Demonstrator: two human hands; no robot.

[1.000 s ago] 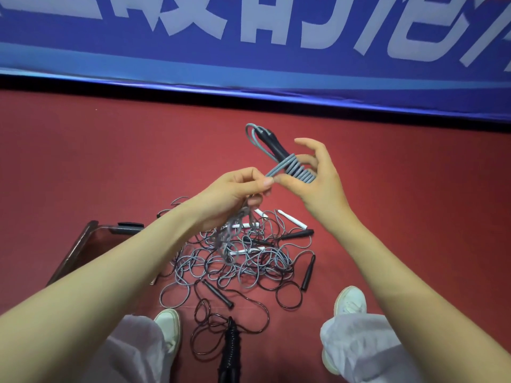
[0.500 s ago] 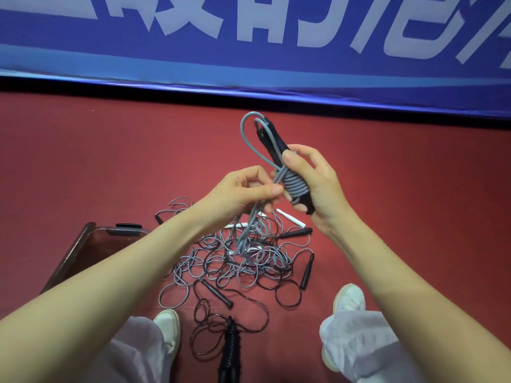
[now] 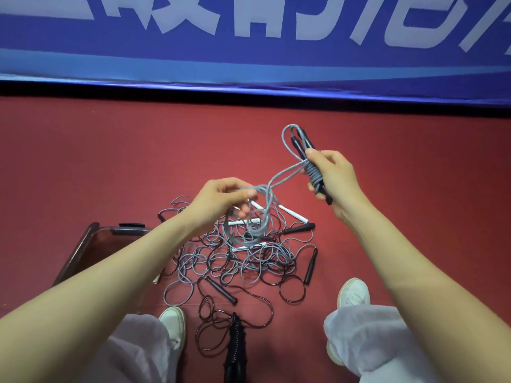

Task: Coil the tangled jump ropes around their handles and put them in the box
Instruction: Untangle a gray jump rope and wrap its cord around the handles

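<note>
Left hand point(image 3: 221, 201) shifted left, box point(image 3: 110, 241) half hidden

Shifted the right hand point(image 3: 337, 175) with its wrapped handles point(image 3: 300, 142) toward 2 o'clock, dropped the left hand point(image 3: 218, 203) toward 8 o'clock, no longer touching; stretched grey rope point(image 3: 284, 172) between.

Right grip point(image 3: 336, 175): holds black handles point(image 3: 296, 145), grey rope point(image 3: 284, 172) coiled round them.
Left grip point(image 3: 221, 201): pinches the rope's slack.
Floor point(image 3: 138, 161): tangled rope pile point(image 3: 221, 261).
</note>
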